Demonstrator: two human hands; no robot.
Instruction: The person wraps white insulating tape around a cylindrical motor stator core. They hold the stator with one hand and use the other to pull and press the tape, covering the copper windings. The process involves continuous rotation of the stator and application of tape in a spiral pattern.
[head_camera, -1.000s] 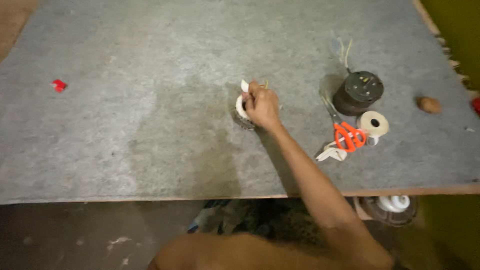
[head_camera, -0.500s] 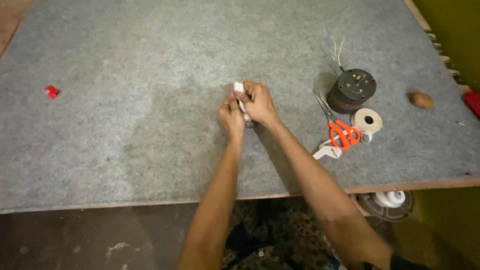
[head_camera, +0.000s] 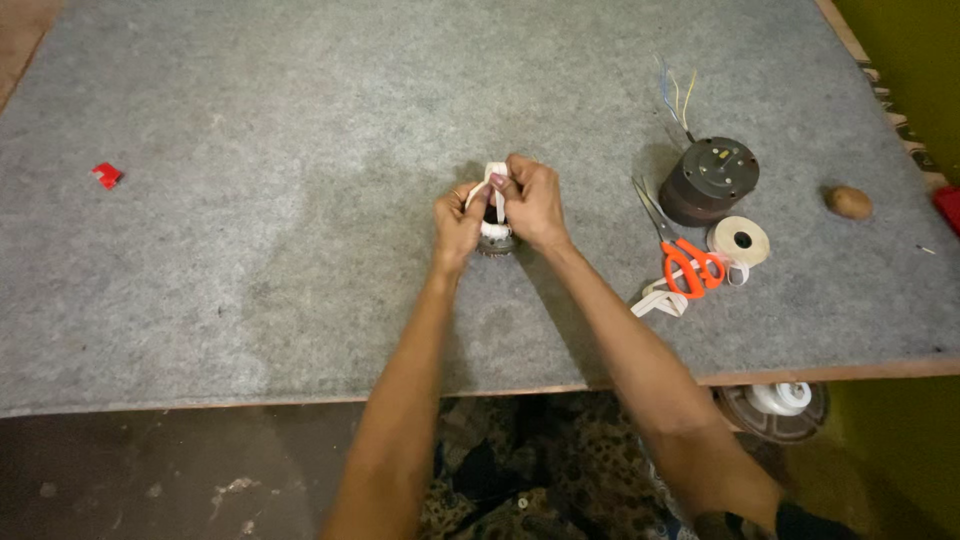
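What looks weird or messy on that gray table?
A small red scrap lies alone far left, away from the other things. A brown lump sits near the right edge. Loose white tape trails under the scissors. Both hands hold a small white-wrapped coil.

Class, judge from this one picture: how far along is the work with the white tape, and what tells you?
Midway, it seems. Done: white tape already loops over the small round part. In hand: the left hand and right hand pinch the tape strip above it. Left: the scissors and tape roll lie untouched, so the trimming probably remains.
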